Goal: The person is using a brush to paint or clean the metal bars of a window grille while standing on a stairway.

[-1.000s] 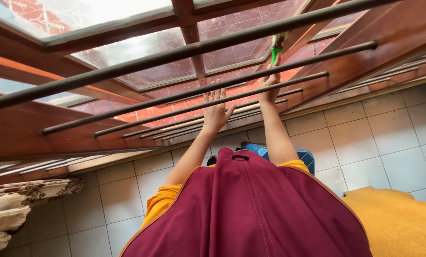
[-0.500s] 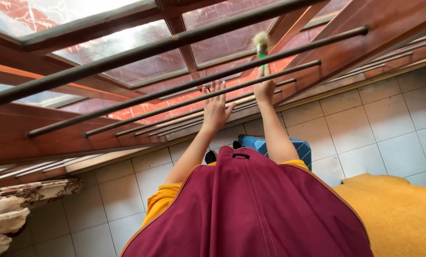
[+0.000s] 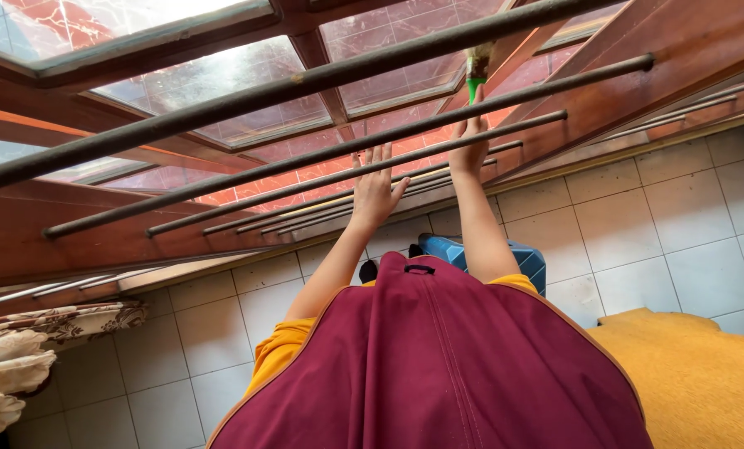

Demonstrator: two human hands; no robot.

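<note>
hidden: brush tip was behind a bar, bristles hard to make out. right hand fingers were partly behind another bar, so the exact grip was unclear. stool was mostly covered by the apron and the forearms.
brush: green handle, stuck up out of the right hand, between the bars, close to the glass and the wood frame. it sat well right of and above the left hand.
right hand: closed round the brush handle, arm stretched up.
left hand: open, fingers spread and straight, held nothing; fingertips were at a bar, but contact couldn't be told.
counts: two hands, one brush, one stool, one curtain at the left edge, one yellow mat at lower right. bars ran in a row; the far ones bunched together, so no clean count.
floor: pale tiles below.
</note>
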